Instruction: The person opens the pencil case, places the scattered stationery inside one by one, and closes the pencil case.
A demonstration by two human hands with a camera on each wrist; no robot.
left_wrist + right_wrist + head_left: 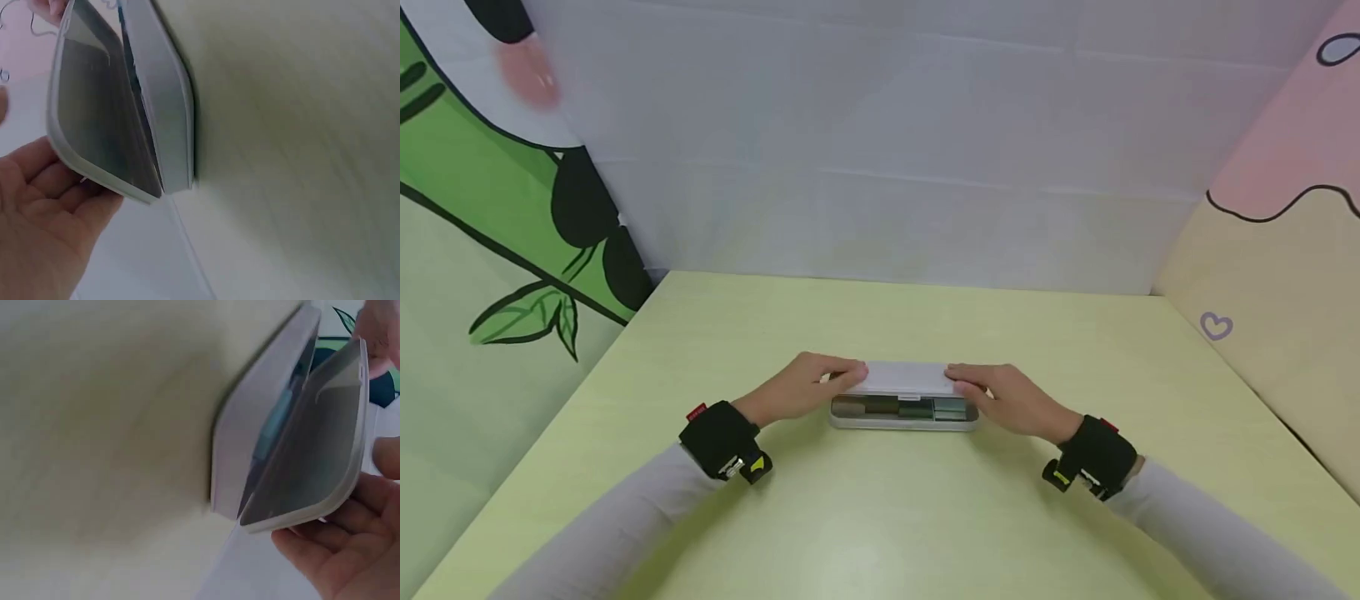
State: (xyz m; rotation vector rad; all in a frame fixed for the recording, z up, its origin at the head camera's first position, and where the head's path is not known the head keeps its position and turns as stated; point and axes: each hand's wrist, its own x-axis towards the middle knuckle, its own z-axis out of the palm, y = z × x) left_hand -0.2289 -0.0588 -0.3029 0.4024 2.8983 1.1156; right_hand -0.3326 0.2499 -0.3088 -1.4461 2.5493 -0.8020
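Observation:
A pale hinged case, shaped like a pencil case, stands on the table with its lid tilted partly up. My left hand holds the lid's left end, with curled fingers behind it in the left wrist view. At the right end, my right hand grips the lid the same way, fingers against its outer face. Through the gap, a light-blue item shows inside the case; its kind is unclear. The dull grey inside of the lid faces the left wrist camera.
The case sits near the middle of a light wooden table. A pale cloth wall rises behind the table. Printed panels stand at the left and right. Each wrist wears a black band with a small camera.

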